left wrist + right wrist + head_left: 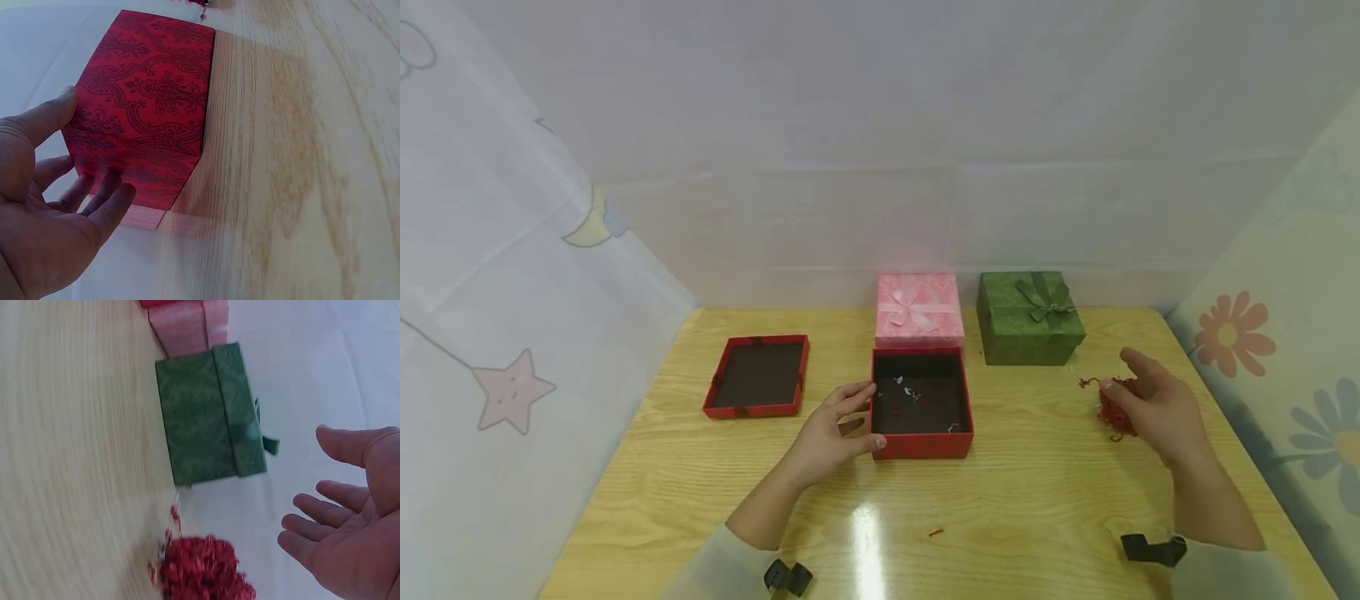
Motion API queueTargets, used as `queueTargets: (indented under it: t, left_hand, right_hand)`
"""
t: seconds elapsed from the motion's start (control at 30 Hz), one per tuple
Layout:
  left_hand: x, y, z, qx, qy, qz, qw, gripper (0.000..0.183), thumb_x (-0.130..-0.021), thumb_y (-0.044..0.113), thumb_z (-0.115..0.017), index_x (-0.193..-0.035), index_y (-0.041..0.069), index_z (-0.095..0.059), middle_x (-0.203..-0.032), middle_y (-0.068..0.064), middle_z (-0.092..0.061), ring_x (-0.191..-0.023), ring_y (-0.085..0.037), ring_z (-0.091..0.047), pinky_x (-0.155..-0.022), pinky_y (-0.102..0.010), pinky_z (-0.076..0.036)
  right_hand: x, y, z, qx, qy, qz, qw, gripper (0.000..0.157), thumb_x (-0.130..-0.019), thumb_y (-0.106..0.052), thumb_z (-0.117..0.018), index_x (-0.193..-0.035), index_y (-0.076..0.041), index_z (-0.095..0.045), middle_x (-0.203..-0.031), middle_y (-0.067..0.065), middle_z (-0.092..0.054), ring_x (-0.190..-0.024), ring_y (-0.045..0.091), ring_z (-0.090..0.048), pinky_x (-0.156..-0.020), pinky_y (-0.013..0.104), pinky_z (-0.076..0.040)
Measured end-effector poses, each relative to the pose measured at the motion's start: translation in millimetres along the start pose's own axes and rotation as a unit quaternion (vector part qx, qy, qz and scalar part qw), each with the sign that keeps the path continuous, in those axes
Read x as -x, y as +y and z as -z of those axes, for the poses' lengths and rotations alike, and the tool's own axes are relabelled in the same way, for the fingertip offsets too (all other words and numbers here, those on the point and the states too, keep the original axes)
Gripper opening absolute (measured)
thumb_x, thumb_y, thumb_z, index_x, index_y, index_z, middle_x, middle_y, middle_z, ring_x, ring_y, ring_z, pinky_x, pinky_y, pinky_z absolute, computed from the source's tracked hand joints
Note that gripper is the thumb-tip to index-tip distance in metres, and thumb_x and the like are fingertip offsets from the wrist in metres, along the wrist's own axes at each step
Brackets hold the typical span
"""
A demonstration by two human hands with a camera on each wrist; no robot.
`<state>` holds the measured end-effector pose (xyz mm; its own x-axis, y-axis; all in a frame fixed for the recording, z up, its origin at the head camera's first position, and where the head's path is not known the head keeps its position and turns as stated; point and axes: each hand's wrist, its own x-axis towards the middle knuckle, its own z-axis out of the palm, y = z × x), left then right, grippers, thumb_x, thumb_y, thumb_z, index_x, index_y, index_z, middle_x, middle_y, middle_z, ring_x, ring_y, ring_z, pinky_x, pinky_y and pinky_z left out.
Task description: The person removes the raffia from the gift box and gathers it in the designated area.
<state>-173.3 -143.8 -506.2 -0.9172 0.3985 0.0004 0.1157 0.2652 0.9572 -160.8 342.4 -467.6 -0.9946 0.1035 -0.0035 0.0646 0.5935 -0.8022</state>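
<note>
A red patterned gift box stands without its lid on the wooden table, with a few white and red shreds on its dark bottom. My left hand is at the left side of this box, thumb and fingertips spread along its wall and rim. Over on the right, a clump of red shredded paper lies on the table. My right hand hovers beside it with fingers extended; a gap shows between palm and clump in the right wrist view. The box's red lid lies inside-up to the left.
Behind the red box sits a closed pink gift box with a bow. A closed green gift box stands to its right. One red shred lies near the front. Pale printed cloth hangs behind and at both sides.
</note>
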Motion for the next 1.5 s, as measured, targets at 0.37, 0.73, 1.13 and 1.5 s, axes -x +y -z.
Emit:
queueTargets:
  t: [0.37,0.73,1.13,1.5]
  left_hand:
    - [0.9,-2.5,0.5,-0.004,0.003,0.001,1.0,0.082,-0.088,0.025,-0.087,-0.158,0.027,-0.044,-0.163,-0.001,-0.035,-0.147,-0.022,-0.041,-0.114,-0.046,-0.045]
    - [2.3,-6.4,0.3,0.0,0.005,-0.004,1.0,0.082,-0.088,0.026,-0.087,-0.158,0.024,-0.044,-0.162,0.001,-0.035,-0.147,-0.025,-0.04,-0.114,-0.046,-0.045]
    - [2.6,-5.4,0.2,-0.002,0.008,-0.007,0.9999,0.081,-0.088,0.026,-0.087,-0.158,0.025,-0.045,-0.162,0.0,-0.036,-0.147,-0.023,-0.041,-0.113,-0.044,-0.046]
    - [1.0,-3.1,-0.2,0.0,0.006,0.006,1.0,0.08,-0.088,0.025,-0.086,-0.157,0.029,-0.045,-0.16,0.009,-0.037,-0.145,-0.014,-0.042,-0.113,-0.038,-0.047]
  right_hand:
    - [2.2,-39.3,-32.5,-0.073,-0.051,0.056,0.994,0.079,-0.101,-0.041,-0.069,-0.164,-0.013,-0.032,-0.165,0.013,-0.036,-0.149,0.044,-0.035,-0.099,0.007,-0.044]
    - [-0.2,-60.6,-70.6,-0.082,-0.112,0.098,0.985,0.08,-0.097,-0.037,-0.076,-0.162,-0.012,-0.037,-0.166,0.011,-0.035,-0.15,0.045,-0.033,-0.114,0.06,-0.04]
    - [-1.9,-66.5,-110.3,-0.101,-0.173,0.123,0.972,0.09,-0.088,-0.038,-0.085,-0.162,-0.024,-0.037,-0.167,0.013,-0.031,-0.148,0.048,-0.035,-0.114,0.061,-0.04]
    - [-1.6,-71.5,-133.7,-0.086,-0.218,0.172,0.957,0.109,-0.079,-0.033,-0.093,-0.164,-0.011,-0.03,-0.169,0.013,-0.028,-0.154,0.035,-0.026,-0.12,0.055,-0.034]
